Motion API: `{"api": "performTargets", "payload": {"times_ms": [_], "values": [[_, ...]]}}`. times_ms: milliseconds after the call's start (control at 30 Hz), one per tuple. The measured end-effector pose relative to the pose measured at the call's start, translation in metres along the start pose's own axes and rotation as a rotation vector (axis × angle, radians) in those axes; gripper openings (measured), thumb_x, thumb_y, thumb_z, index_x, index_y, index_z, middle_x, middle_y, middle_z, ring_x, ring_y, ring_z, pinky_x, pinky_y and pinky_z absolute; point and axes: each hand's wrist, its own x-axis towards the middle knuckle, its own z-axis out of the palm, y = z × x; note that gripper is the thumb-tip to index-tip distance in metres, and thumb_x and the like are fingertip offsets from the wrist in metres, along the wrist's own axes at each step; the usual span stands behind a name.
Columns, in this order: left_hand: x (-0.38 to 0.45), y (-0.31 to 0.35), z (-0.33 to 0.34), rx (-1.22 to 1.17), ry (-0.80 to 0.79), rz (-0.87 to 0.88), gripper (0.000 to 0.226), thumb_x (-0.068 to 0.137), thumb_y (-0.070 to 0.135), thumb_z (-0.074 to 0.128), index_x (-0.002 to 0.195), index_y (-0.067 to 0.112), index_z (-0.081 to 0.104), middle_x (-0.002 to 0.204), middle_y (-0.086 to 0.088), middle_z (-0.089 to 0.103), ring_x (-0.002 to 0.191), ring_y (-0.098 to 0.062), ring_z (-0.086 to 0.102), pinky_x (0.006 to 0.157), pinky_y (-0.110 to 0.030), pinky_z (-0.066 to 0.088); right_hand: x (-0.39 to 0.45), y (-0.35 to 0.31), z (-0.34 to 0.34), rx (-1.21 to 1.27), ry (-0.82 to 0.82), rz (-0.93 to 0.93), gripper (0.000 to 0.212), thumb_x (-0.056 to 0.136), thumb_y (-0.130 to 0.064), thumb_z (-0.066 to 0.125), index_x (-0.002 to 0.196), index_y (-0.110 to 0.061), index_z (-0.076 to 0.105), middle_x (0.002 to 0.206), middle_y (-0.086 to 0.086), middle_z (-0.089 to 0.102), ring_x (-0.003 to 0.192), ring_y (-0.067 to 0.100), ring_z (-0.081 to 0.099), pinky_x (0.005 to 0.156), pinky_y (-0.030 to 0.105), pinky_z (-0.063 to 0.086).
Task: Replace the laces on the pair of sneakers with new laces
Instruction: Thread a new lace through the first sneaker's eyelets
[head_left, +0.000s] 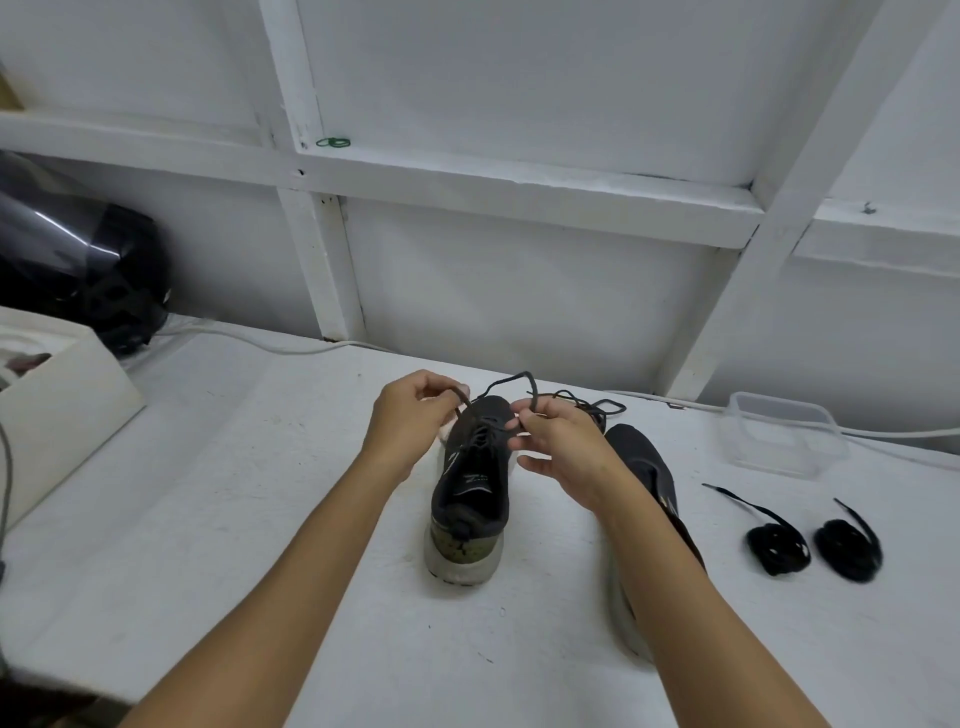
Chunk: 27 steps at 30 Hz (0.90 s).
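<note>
Left hand (410, 415) and right hand (558, 441) each pinch an end of the dark grey lace (498, 387) over the dark grey mesh sneaker (472, 483) on the white table (260, 493).

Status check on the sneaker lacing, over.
Left hand and right hand each pinch a lace end over the left sneaker. New laces coiled, untouched. Nothing blocking.

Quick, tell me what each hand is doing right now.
Left hand: pinches one end of the lace of the left sneaker.
Right hand: pinches the other end of that lace.
</note>
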Motion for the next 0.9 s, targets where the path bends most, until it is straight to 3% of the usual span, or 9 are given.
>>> {"api": "performTargets", "payload": {"times_ms": [67,133,233,400,533,600,700,800,900], "values": [[-0.002,-0.001,-0.003,0.091,0.039,0.100,0.006,0.084,0.016,0.078,0.084,0.019,0.073,0.092,0.015,0.075,0.088,-0.001,0.070,0.083,-0.026,0.054,0.001,0.000,-0.001,0.000,-0.006,-0.001,0.016,0.104,-0.012,0.051,0.105,-0.017,0.066,0.090,-0.002,0.071,0.076,0.013,0.065,0.066,0.027,0.053],[0.001,-0.005,-0.005,0.224,0.041,0.225,0.009,0.082,0.021,0.082,0.084,0.021,0.073,0.116,0.017,0.067,0.107,-0.005,0.064,0.093,-0.031,0.051,0.001,0.001,-0.002,-0.009,0.000,0.007,0.016,0.104,-0.012,0.051,0.105,-0.017,0.066,0.088,-0.002,0.070,0.075,0.013,0.065,0.065,0.027,0.052],[0.005,-0.008,-0.010,0.420,0.056,0.290,0.015,0.081,0.031,0.083,0.085,0.020,0.073,0.140,0.006,0.053,0.133,-0.006,0.043,0.101,-0.030,0.041,0.002,0.004,-0.003,0.014,0.032,0.035,0.016,0.104,-0.012,0.051,0.104,-0.018,0.066,0.087,-0.001,0.069,0.073,0.013,0.065,0.062,0.025,0.052],[0.013,-0.020,-0.032,0.549,0.123,0.306,0.010,0.084,0.025,0.080,0.087,0.017,0.077,0.145,-0.008,0.054,0.140,-0.020,0.043,0.103,-0.022,0.031,0.005,0.009,-0.007,-0.009,0.092,0.101,0.013,0.103,-0.014,0.054,0.106,-0.015,0.067,0.093,0.002,0.074,0.077,0.013,0.070,0.069,0.029,0.056],[0.015,-0.048,-0.046,0.704,0.048,0.102,0.017,0.086,0.031,0.077,0.095,0.016,0.080,0.122,-0.009,0.068,0.121,-0.026,0.059,0.092,-0.030,0.045,0.008,0.016,-0.013,-0.097,0.185,0.204,0.012,0.098,-0.011,0.056,0.104,-0.011,0.066,0.083,0.002,0.075,0.075,0.013,0.071,0.063,0.027,0.055],[0.012,-0.056,-0.052,0.806,-0.039,-0.125,0.022,0.087,0.038,0.075,0.097,0.019,0.080,0.092,-0.001,0.073,0.094,-0.022,0.068,0.074,-0.028,0.049,0.009,0.022,-0.014,-0.160,0.233,0.281,0.012,0.095,-0.008,0.054,0.098,-0.006,0.066,0.077,0.005,0.074,0.069,0.015,0.070,0.057,0.025,0.054],[0.003,-0.054,-0.053,1.050,-0.248,-0.387,0.026,0.085,0.042,0.074,0.103,0.024,0.077,0.082,0.004,0.074,0.085,-0.014,0.071,0.072,-0.025,0.053,0.007,0.034,-0.016,-0.409,0.240,0.336,0.015,0.091,-0.004,0.053,0.091,0.002,0.066,0.074,0.013,0.074,0.060,0.021,0.069,0.055,0.027,0.057],[0.000,-0.052,-0.046,1.100,-0.303,-0.192,0.041,0.089,0.037,0.072,0.128,0.026,0.066,0.120,0.003,0.070,0.109,-0.015,0.065,0.090,-0.029,0.051,0.004,0.040,-0.014,-0.709,0.197,0.327,0.016,0.091,-0.014,0.062,0.090,0.002,0.063,0.072,0.013,0.074,0.060,0.025,0.074,0.063,0.034,0.064],[-0.004,-0.044,-0.037,0.795,-0.327,0.075,0.038,0.099,0.023,0.059,0.137,0.028,0.059,0.135,0.010,0.058,0.111,-0.011,0.064,0.092,-0.023,0.048,0.004,0.039,-0.010,-0.940,0.227,0.237,0.049,0.089,-0.029,0.072,0.124,-0.003,0.050,0.096,0.009,0.068,0.075,0.024,0.074,0.065,0.031,0.060]]}}
